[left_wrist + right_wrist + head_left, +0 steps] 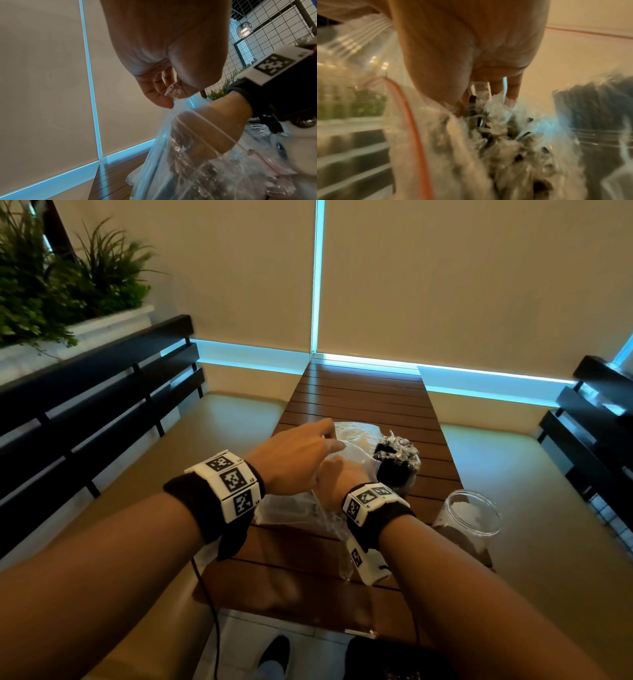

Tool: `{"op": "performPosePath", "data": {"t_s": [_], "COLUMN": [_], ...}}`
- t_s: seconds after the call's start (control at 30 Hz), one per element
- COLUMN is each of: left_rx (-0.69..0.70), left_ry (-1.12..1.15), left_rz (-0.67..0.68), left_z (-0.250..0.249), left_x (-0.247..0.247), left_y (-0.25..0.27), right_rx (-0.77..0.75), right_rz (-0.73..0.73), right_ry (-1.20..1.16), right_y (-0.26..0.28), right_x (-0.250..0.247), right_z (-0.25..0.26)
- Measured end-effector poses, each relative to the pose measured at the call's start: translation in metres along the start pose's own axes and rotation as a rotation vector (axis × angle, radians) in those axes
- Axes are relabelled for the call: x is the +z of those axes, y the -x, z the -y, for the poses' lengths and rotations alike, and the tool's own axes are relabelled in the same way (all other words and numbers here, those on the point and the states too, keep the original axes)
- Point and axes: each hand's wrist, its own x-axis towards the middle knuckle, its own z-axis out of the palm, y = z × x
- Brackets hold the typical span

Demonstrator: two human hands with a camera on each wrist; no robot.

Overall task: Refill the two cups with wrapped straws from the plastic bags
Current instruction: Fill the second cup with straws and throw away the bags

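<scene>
Left hand [294, 455] pinches top edge of plastic bag [346, 446], holding mouth up. Right hand [337, 479] reaches inside bag, fingers [511, 90] curled among wrapped straws [501, 135]; firm grip on straws cannot tell, view blurred. Bag sits mid bench [359, 395]. Cup full of straws [399, 462] stands just right of bag, touching it. Empty clear cup [469, 513] nearer, at right edge of bench.

A clear plastic bag [346, 450] of wrapped straws [501, 135] lay open beside one full cup [399, 463] and one empty cup [471, 513].
</scene>
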Motion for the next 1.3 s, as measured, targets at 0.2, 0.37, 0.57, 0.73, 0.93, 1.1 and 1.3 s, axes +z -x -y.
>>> {"op": "performPosePath", "data": {"t_s": [0.2,0.37,0.57,0.73,0.93,1.1,1.3], "left_rx": [0.006,0.019,0.037,0.037,0.019,-0.023,-0.222], "left_ry": [-0.021,-0.028,-0.023,-0.019,-0.011,-0.038,-0.001], "left_rz": [0.019,0.055,0.058,0.05,0.055,0.064,0.252], "left_z": [-0.002,-0.003,-0.007,-0.009,-0.009,-0.006,-0.001], "left_x": [0.005,0.014,0.02,0.021,0.023,0.03,0.047], "left_y": [0.001,0.0,-0.005,-0.009,-0.015,-0.017,-0.019], "right_rx": [-0.04,-0.016,0.015,-0.031,-0.065,-0.066,-0.072], "right_rz": [0.148,0.298,0.36,0.345,0.316,0.308,0.32], "right_ry": [0.123,0.106,0.0,-0.004,0.022,0.022,-0.068], "right_y": [0.003,-0.002,-0.003,0.0,0.003,0.006,0.007], "right_x": [0.005,0.01,0.02,0.021,0.02,0.011,0.004], "right_z": [-0.003,-0.002,-0.005,-0.016,-0.024,-0.024,-0.03]}}
